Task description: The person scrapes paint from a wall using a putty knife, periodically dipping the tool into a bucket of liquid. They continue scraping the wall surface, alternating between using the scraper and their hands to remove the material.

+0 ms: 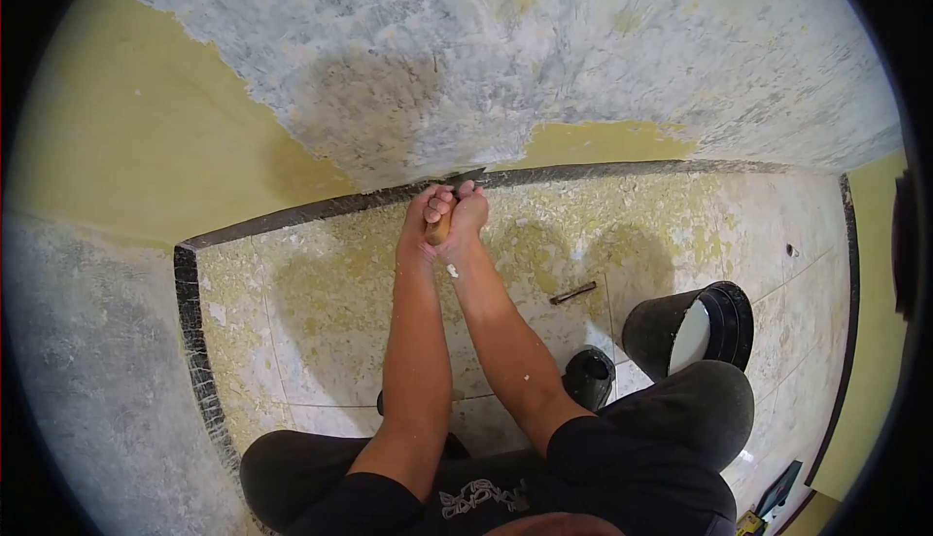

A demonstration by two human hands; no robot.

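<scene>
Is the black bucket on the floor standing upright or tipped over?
Tipped. The bucket lies on its side on the floor; its round mouth faces sideways and shows a pale inside. Whether anything is in it, I cannot tell.

A wooden-handled scraper (442, 226) is gripped upright, its dark blade (470, 174) pressed to the wall's bottom edge, at the skirting where paint remains.

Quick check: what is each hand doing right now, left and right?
Left hand: closed on the wooden tool handle.
Right hand: closed on the same handle.
</scene>
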